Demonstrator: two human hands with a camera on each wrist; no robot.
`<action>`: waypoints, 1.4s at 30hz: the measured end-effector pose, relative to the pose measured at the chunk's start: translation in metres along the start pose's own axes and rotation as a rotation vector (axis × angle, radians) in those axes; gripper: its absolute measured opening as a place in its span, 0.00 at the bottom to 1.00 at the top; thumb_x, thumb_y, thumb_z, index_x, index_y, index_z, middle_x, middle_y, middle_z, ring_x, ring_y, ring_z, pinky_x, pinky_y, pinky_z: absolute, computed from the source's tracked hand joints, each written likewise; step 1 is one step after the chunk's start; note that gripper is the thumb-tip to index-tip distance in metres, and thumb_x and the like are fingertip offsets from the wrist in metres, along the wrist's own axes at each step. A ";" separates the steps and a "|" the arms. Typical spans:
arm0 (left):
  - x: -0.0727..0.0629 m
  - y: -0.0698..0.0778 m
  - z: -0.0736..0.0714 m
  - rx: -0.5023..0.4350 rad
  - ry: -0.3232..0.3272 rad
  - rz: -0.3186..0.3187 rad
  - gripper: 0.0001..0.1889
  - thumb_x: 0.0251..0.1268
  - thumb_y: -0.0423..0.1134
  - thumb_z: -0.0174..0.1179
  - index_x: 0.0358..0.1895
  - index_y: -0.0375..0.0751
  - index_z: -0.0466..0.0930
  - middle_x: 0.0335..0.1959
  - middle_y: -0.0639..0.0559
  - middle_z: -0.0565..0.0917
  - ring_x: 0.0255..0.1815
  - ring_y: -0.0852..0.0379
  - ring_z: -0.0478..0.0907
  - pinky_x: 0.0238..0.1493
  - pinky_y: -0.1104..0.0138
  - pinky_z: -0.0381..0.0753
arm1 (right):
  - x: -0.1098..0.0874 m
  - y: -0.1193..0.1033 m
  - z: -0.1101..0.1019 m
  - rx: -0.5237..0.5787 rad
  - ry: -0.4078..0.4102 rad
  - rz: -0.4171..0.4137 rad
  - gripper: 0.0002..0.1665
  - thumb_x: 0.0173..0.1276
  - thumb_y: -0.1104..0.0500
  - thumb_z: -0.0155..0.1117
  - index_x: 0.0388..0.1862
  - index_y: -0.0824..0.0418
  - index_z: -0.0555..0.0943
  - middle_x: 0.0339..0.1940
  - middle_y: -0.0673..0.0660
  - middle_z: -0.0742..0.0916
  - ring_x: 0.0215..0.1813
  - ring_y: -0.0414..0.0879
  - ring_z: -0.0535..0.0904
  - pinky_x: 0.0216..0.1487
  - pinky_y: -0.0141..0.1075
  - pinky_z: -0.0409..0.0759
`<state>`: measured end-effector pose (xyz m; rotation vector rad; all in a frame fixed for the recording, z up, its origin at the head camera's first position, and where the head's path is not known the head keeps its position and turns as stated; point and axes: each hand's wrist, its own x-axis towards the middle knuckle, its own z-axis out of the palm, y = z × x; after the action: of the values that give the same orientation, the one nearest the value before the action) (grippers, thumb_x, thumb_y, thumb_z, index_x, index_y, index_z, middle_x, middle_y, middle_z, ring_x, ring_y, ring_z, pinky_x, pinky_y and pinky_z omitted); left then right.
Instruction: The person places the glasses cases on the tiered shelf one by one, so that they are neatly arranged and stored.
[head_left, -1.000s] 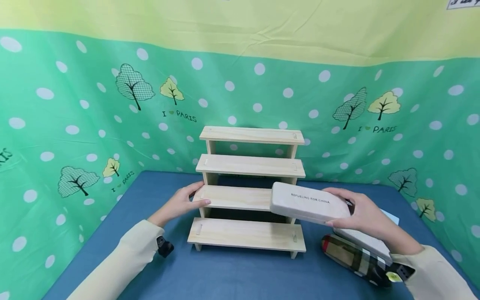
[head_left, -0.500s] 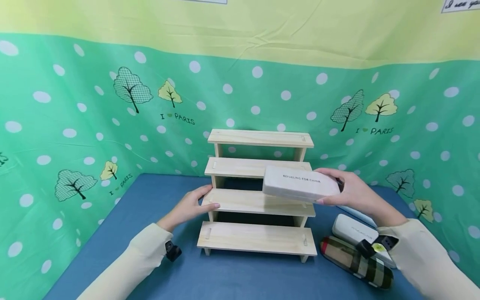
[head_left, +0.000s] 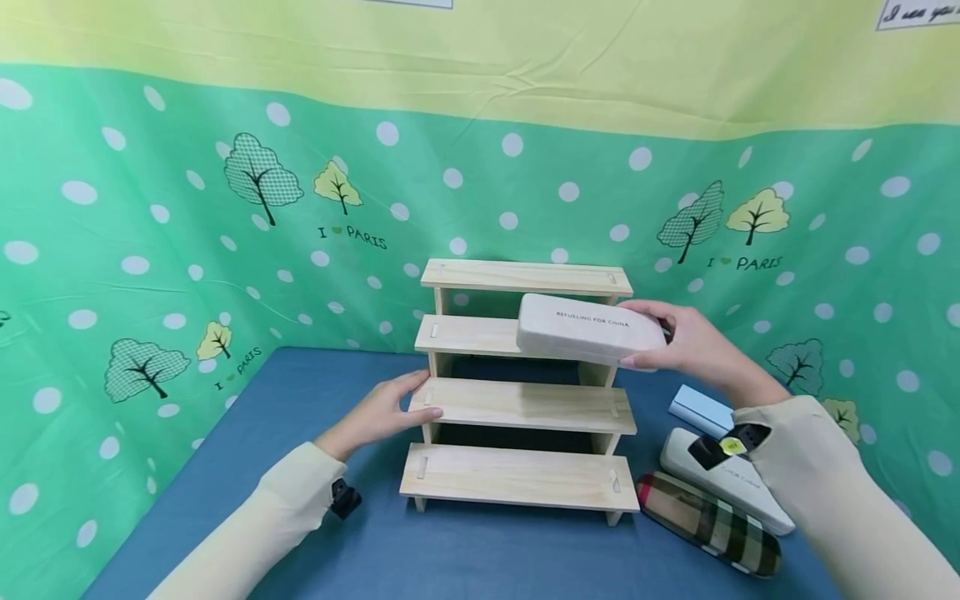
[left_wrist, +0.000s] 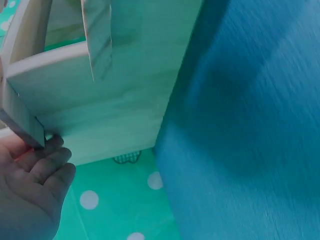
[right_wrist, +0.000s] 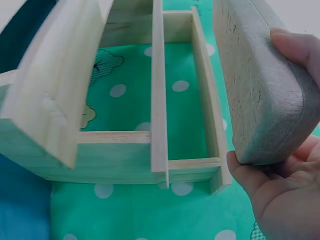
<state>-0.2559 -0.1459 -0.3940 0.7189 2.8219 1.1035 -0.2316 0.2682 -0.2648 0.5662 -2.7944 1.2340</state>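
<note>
A four-step wooden display shelf (head_left: 525,479) stands on the blue tabletop. My left hand (head_left: 382,415) grips the left end of its second board from the bottom, thumb on top; in the left wrist view, the fingers (left_wrist: 57,170) curl around the board's edge. My right hand (head_left: 693,346) holds a pale grey glasses case (head_left: 588,327) printed "REFUELING FOR CHINA" by its right end. The case is in front of the right part of the second board from the top, covering some of it. In the right wrist view, the case (right_wrist: 265,80) is apart from the boards.
Right of the shelf lie a plaid glasses case (head_left: 708,523), another pale glasses case (head_left: 750,493) partly behind the right wrist's camera, and a light blue box (head_left: 701,410). A green polka-dot cloth (head_left: 487,183) hangs behind the table.
My right hand has raised the grey glasses case from the height of the lower boards and moved it slightly left. My left hand keeps its grip; the shelf appears a little further right.
</note>
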 end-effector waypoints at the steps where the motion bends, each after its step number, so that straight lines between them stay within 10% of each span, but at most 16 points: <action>1: 0.000 -0.001 -0.001 0.002 -0.007 -0.004 0.44 0.58 0.59 0.61 0.70 0.31 0.58 0.69 0.37 0.64 0.70 0.40 0.59 0.65 0.47 0.62 | 0.003 -0.001 0.000 0.003 0.004 -0.005 0.42 0.53 0.54 0.75 0.67 0.56 0.69 0.54 0.59 0.78 0.49 0.50 0.71 0.40 0.37 0.76; 21: 0.001 0.001 -0.011 0.009 -0.054 -0.022 0.45 0.57 0.59 0.62 0.70 0.33 0.59 0.68 0.38 0.65 0.69 0.41 0.62 0.63 0.46 0.64 | 0.057 -0.014 -0.010 0.102 0.071 0.004 0.40 0.53 0.57 0.75 0.66 0.56 0.70 0.58 0.58 0.77 0.52 0.48 0.71 0.47 0.39 0.72; 42: 0.001 -0.002 -0.007 -0.011 -0.045 -0.031 0.44 0.57 0.59 0.63 0.70 0.35 0.60 0.68 0.40 0.66 0.69 0.42 0.61 0.64 0.46 0.63 | 0.109 -0.012 -0.018 0.100 -0.043 0.053 0.45 0.53 0.49 0.75 0.70 0.49 0.66 0.63 0.55 0.69 0.59 0.51 0.65 0.56 0.47 0.66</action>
<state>-0.2589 -0.1516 -0.3899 0.6885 2.7771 1.0836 -0.3316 0.2393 -0.2249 0.5338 -2.8132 1.3954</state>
